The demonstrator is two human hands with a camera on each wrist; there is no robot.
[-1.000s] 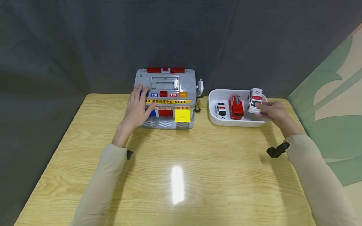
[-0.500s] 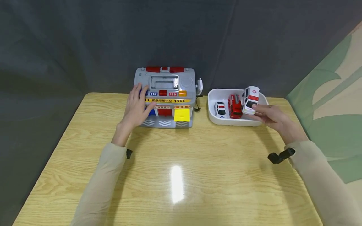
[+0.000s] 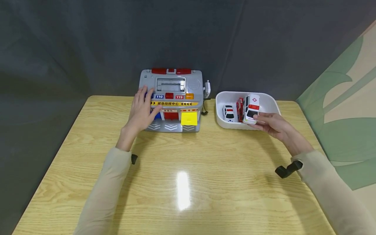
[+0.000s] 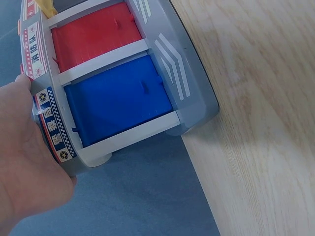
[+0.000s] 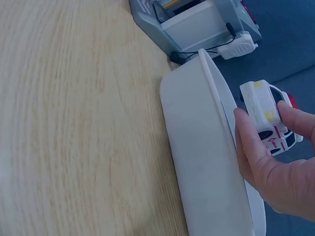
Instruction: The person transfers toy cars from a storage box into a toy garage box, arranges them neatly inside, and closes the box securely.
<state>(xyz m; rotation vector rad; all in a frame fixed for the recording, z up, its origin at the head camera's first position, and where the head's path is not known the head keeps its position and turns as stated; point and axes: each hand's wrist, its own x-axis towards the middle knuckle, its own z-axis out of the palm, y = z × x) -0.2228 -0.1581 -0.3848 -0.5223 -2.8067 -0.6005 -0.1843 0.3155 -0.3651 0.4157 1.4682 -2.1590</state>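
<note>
"Pinching anything, that right hand (image 3: 275,126)?"

"Yes, its grip holds the toy ambulance (image 3: 251,109) over the white bin (image 3: 226,124), two o'clock on the counter (image 3: 223,182), perhaps against the half-hidden red truck (image 3: 240,109)."

"And the left hand (image 3: 140,112)?"

"Spread on the toy station (image 3: 173,104), twelve o'clock."

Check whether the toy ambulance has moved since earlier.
Yes: in the head view, the ambulance has shifted left against the tub, now partly hiding the fire truck.

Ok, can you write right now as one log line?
left hand: on toy station | right hand: holds toy ambulance over white bin | in bin: white toy car, red toy truck
</note>
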